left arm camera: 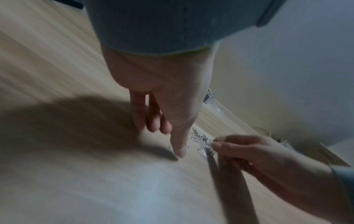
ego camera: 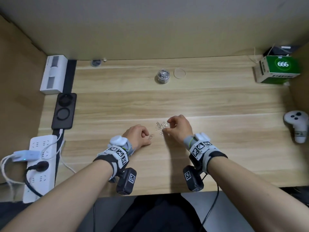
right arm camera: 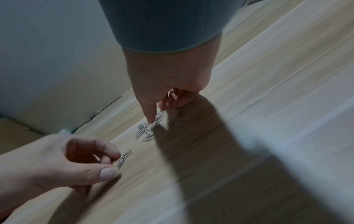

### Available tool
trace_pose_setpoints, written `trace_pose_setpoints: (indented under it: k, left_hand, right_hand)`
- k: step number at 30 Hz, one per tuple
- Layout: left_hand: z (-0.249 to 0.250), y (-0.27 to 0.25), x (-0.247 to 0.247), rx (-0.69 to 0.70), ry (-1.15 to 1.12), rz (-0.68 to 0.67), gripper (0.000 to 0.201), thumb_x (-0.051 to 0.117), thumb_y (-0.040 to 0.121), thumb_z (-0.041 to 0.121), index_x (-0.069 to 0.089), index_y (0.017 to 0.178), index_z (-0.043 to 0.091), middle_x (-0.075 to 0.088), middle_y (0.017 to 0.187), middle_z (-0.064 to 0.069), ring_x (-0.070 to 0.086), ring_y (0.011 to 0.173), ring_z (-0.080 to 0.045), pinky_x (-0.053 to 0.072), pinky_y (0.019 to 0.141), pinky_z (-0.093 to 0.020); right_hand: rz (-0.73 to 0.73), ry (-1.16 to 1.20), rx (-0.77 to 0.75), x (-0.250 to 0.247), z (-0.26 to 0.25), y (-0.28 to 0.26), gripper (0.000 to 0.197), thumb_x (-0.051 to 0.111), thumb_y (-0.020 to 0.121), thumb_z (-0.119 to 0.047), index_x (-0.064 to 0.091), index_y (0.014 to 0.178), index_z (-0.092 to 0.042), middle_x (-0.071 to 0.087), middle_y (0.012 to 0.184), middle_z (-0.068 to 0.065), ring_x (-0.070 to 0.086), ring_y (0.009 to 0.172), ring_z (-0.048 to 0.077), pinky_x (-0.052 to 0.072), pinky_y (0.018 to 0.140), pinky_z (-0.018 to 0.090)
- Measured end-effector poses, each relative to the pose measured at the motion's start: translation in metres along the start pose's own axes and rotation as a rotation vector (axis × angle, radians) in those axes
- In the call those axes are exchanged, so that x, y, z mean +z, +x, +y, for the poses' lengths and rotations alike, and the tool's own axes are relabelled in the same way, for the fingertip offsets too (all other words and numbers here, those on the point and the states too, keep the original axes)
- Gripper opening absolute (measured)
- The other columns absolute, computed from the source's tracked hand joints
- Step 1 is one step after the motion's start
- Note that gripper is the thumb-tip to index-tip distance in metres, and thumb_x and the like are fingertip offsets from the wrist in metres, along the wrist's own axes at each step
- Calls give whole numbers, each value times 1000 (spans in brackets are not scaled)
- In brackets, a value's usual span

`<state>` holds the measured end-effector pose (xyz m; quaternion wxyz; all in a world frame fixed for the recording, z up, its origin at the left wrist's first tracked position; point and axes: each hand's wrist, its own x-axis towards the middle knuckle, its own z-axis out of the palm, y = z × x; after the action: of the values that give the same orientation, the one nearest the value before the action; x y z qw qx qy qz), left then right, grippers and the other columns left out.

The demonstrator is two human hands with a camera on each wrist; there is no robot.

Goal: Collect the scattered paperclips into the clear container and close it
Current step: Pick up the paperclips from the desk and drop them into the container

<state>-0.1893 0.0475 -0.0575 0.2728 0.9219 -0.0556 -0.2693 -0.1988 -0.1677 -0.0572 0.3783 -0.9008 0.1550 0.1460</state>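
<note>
A small pile of silver paperclips [ego camera: 159, 128] lies on the wooden desk [ego camera: 217, 101] between my hands. My right hand [ego camera: 167, 126] pinches a few of these clips at the pile's right edge; in the right wrist view its thumb and forefinger [right arm camera: 151, 119] meet on the clips [right arm camera: 144, 131]. To the pile's left, my left hand [ego camera: 147, 135] pinches a couple of paperclips [ego camera: 151, 136] low over the desk, also seen as clips [right arm camera: 124, 157]. The clear container [ego camera: 162, 76], partly filled with clips, stands open at the back. Its round clear lid [ego camera: 179, 73] lies flat to its right.
A black charging pad [ego camera: 64, 111], a white box [ego camera: 53, 74] and a power strip [ego camera: 40, 164] line the left edge. A green box [ego camera: 279, 69] sits at the back right, a white controller [ego camera: 297, 126] at the right edge. Cardboard walls enclose the desk.
</note>
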Motion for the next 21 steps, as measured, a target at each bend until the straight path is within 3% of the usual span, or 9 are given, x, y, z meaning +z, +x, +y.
trace_pose_setpoints:
  k: [3, 5, 8, 11, 16, 21]
  left_hand:
    - [-5, -10, 6, 19, -40, 39, 15, 79, 65, 26, 69, 76, 30, 59, 79, 11, 61, 75, -7, 52, 74, -31]
    - [-9, -13, 10, 14, -94, 95, 12, 78, 68, 23, 72, 77, 28, 61, 78, 10, 62, 74, -8, 52, 74, -31]
    - [-9, -14, 14, 4, -122, 144, 11, 78, 68, 24, 71, 76, 29, 61, 78, 10, 62, 75, -8, 51, 72, -30]
    - [-4, -13, 16, 20, -123, 163, 23, 80, 67, 23, 68, 86, 30, 59, 84, 12, 60, 78, -10, 48, 71, -27]
    - [9, -2, 19, 142, -51, 190, 62, 85, 67, 26, 58, 122, 22, 49, 108, 4, 48, 82, -10, 42, 77, -23]
    - [26, 10, 27, 138, -54, 224, 49, 83, 70, 20, 63, 115, 17, 49, 108, -1, 47, 82, -13, 38, 76, -22]
  right_hand:
    - [-61, -117, -120, 12, -3, -5, 56, 87, 59, -40, 60, 105, -27, 51, 110, 0, 47, 104, 19, 46, 87, 35]
    - [-82, -126, -169, 17, -4, -6, 46, 86, 64, -35, 62, 102, -26, 52, 108, -1, 48, 105, 22, 46, 86, 36]
    - [-62, -137, -219, 19, -2, -9, 18, 81, 75, -28, 70, 88, -22, 57, 95, -2, 57, 95, 22, 43, 74, 31]
    - [-39, -145, -231, 16, 5, -12, 7, 75, 81, -25, 72, 86, -20, 63, 91, -1, 61, 89, 22, 43, 72, 31]
    - [-78, -166, -269, 6, 16, -17, 3, 72, 83, -19, 70, 85, -18, 64, 93, 3, 58, 93, 23, 34, 72, 28]
    - [-52, -74, -184, -7, 36, -24, 6, 71, 84, -17, 65, 81, -18, 66, 89, 1, 59, 86, 21, 41, 73, 32]
